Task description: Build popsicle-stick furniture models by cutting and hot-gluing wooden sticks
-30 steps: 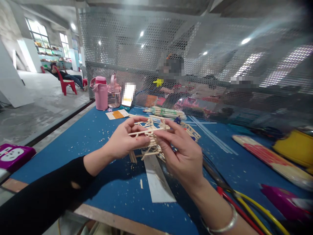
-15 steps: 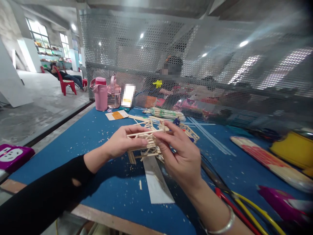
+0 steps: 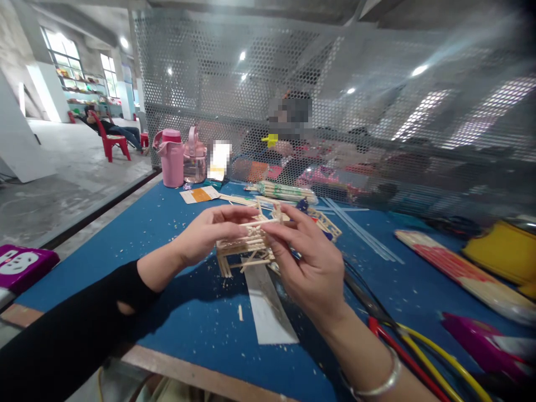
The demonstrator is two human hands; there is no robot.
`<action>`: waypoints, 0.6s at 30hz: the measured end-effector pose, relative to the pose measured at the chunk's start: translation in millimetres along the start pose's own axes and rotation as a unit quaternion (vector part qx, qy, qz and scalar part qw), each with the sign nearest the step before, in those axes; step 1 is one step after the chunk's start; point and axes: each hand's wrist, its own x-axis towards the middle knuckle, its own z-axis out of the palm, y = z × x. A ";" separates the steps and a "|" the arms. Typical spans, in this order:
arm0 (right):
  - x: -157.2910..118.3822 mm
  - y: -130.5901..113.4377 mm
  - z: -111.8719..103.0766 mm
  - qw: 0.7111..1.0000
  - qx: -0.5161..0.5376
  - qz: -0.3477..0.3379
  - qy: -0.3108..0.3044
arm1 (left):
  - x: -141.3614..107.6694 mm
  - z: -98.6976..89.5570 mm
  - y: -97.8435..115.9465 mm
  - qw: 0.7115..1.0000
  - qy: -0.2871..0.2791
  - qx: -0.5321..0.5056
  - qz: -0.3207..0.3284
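Note:
A small model made of thin wooden sticks is between my two hands, above the table. My left hand closes on it from the left, its thumb along an upper stick and its fingers over the top. My right hand pinches the right end of the upper stick, near a small upright; the fingertips partly hide the join. Beneath the model lies a pale paper strip. Another flat wooden lattice piece shows just beyond my right hand.
Bagged sticks, a pink jug and a clear bottle line the back of the blue table. Red-and-yellow-handled cutters lie right, near another stick pack. A perforated metal screen stands behind; people are beyond.
My left thumb has moved up from the model's side onto the upper stick, and the left fingers have shifted slightly. My right hand keeps its pinch in nearly the same place.

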 end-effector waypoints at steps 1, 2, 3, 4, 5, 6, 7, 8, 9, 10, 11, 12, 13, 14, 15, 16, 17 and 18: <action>-0.2 0.1 0.1 1.000 0.000 0.002 -0.001 | -0.5 1.3 2.2 1.000 0.003 -0.011 0.011; -0.4 0.1 0.3 1.000 0.001 0.005 0.000 | -1.1 2.8 4.0 1.000 0.005 -0.019 0.018; -0.5 0.0 0.5 1.000 0.003 0.006 0.000 | -1.7 4.6 5.3 1.000 0.007 -0.025 0.018; -0.4 -0.2 0.6 1.000 0.005 0.005 -0.001 | -2.3 6.5 6.1 1.000 0.011 -0.025 0.016; -0.2 -0.7 0.8 1.000 0.006 0.004 -0.001 | -2.8 8.5 6.3 0.999 0.017 -0.023 0.014; 0.0 -1.2 0.9 1.000 0.006 0.002 -0.002 | -3.3 10.4 6.2 0.999 0.025 -0.021 0.013; 0.4 -1.9 0.9 1.000 0.006 0.000 -0.004 | -3.8 12.2 5.9 0.999 0.034 -0.018 0.013; 0.8 -2.8 0.8 1.000 0.005 -0.002 -0.006 | -4.3 13.8 5.5 0.999 0.042 -0.013 0.015; 1.3 -3.6 0.6 1.000 0.003 -0.003 -0.007 | -4.7 15.3 5.1 0.999 0.050 -0.007 0.019; 1.7 -4.5 0.4 1.000 0.002 -0.004 -0.009 | -5.2 16.7 5.0 0.998 0.056 0.002 0.022; 2.2 -5.3 0.2 1.000 0.001 -0.005 -0.010 | -5.6 17.9 5.0 0.998 0.061 0.010 0.025; 2.7 -6.0 -0.1 1.000 0.001 -0.007 -0.011 | -5.9 19.0 5.1 0.997 0.066 0.020 0.026; 3.1 -6.5 -0.4 1.000 0.002 -0.009 -0.011 | -6.3 19.9 5.4 0.997 0.070 0.029 0.027; 3.5 -7.0 -0.7 1.000 0.003 -0.012 -0.012 | -6.6 20.6 5.7 0.996 0.073 0.036 0.026; 3.8 -7.4 -0.8 1.000 0.005 -0.014 -0.015 | -6.8 21.2 6.0 0.996 0.076 0.041 0.025; 3.9 -7.8 -0.8 1.000 0.006 -0.015 -0.018 | -7.0 21.7 6.3 0.996 0.078 0.044 0.025; 3.7 -8.0 -0.6 1.000 0.007 -0.014 -0.019 | -7.2 22.1 6.5 0.995 0.080 0.046 0.026; 3.3 -8.2 -0.1 1.000 0.009 -0.012 -0.019 | -7.4 22.3 6.5 0.995 0.082 0.046 0.026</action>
